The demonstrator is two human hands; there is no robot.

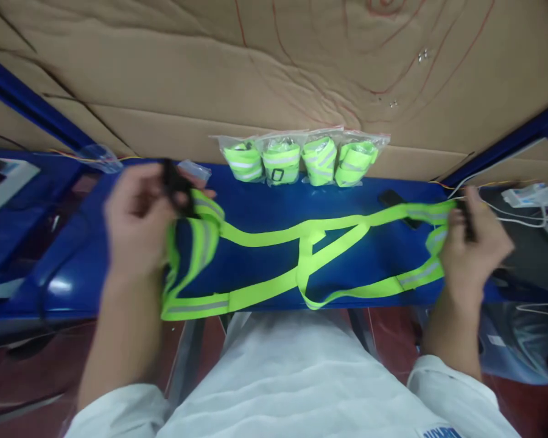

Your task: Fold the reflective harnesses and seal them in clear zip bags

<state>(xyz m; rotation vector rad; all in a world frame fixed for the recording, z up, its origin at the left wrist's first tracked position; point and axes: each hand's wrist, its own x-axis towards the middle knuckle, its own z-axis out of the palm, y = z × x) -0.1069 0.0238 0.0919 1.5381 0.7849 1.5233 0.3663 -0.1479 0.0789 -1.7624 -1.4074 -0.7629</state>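
A neon yellow-green reflective harness (296, 278) with silver stripes stretches across the blue table between my hands, its straps crossing near the middle. On the left, my left hand (141, 213) is closed on a black buckle part (177, 185) of the harness and is smeared by motion. My right hand (475, 243) grips the other end, where a black piece (466, 220) shows between thumb and fingers. The looped straps hang loosely and partly rest on the table.
Several clear bags with rolled neon straps (281, 163) stand along the back against the cardboard wall (173, 79). A dark phone-like object (395, 201) lies behind the harness. White cables (525, 222) are at the right. Blue frame posts (36, 97) rise at both sides of the blue table (265, 201).
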